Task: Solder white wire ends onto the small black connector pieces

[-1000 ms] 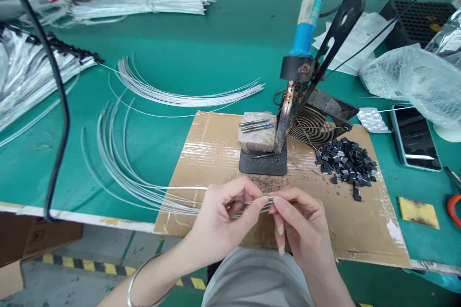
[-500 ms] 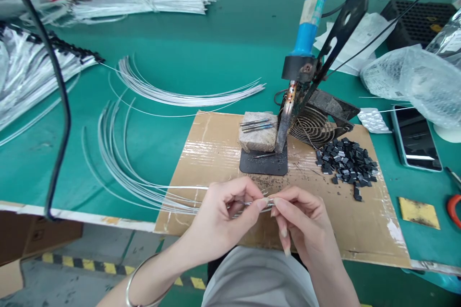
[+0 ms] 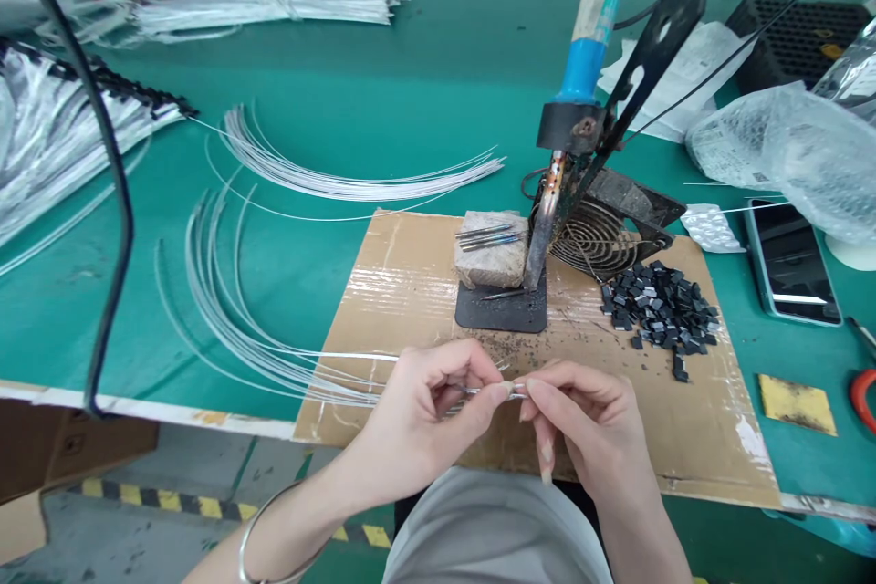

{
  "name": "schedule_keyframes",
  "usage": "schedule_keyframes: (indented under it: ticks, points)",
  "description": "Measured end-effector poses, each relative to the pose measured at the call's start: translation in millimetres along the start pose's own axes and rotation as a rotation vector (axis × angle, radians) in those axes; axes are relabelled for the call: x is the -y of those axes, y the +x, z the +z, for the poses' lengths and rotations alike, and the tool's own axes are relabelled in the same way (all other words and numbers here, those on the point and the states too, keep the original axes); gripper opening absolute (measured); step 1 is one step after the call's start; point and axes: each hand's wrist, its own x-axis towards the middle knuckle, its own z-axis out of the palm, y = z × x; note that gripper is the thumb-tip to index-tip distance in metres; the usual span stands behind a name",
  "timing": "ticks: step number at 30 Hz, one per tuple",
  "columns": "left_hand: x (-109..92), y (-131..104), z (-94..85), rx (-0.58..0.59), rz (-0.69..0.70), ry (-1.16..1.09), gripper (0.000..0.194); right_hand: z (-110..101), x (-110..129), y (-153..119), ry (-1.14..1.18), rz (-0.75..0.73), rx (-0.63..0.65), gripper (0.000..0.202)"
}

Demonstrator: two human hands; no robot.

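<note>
My left hand (image 3: 438, 424) is closed in a pinch on a thin white wire, above the cardboard sheet (image 3: 383, 283). Beside it my right hand (image 3: 585, 424) pinches the end of the same wire between thumb and forefinger. A short silvery stretch of it shows between the two sets of fingertips; its exact tip is hidden. From under the left hand a bundle of white wires (image 3: 246, 342) curves away to the left. Ahead of the hands stands a soldering iron (image 3: 599, 14) with a blue handle, tilted in its holder, its bit over a dark metal plate (image 3: 499, 315).
A grey block (image 3: 489, 265) carries several thin metal rods. Behind the iron's tip leans a dark fan (image 3: 602, 228). Small black connectors (image 3: 661, 306) lie heaped at right, with a phone (image 3: 794, 265) and yellow sponge (image 3: 797, 403) beyond. More white wires (image 3: 362, 190) lie at back left.
My right hand has shifted slightly to the right, widening the gap between the fingertips. The left hand keeps its pinch almost in place.
</note>
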Motion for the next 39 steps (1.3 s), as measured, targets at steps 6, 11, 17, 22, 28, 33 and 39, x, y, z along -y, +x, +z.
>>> schedule_keyframes:
  ticks: [6, 11, 17, 22, 28, 33, 39]
  points:
    - [3.3, -0.9, -0.2, 0.005, -0.013, 0.019, 0.022, -1.2, -0.8, 2.6, 0.058, 0.049, 0.022, 0.022]
    - [3.4, -0.8, 0.9, -0.027, -0.012, 0.016, 0.022, -4.0, -8.5, 5.7, 0.111, 0.05, 0.059, 0.024]
    - [2.6, -1.7, 1.0, -0.043, 0.007, 0.033, 0.024, -4.3, -19.3, 6.2, 0.165, -0.008, 0.096, 0.017]
    - [8.3, -3.7, 1.1, -0.066, 0.084, 0.087, 0.023, 2.1, -15.6, 5.6, 0.168, -0.024, 0.077, 0.014]
    - [14.5, -5.7, 4.4, -0.113, 0.177, 0.198, 0.02, 7.0, -14.4, 5.6, 0.213, -0.043, 0.031, 0.015]
    - [15.9, -7.2, 8.0, -0.188, 0.254, 0.289, 0.018, 10.1, -17.2, 4.5, 0.232, -0.046, 0.006, 0.013]
    - [18.1, -7.3, 7.7, -0.197, 0.253, 0.265, 0.017, 12.8, -15.8, 5.4, 0.236, -0.046, 0.009, 0.015]
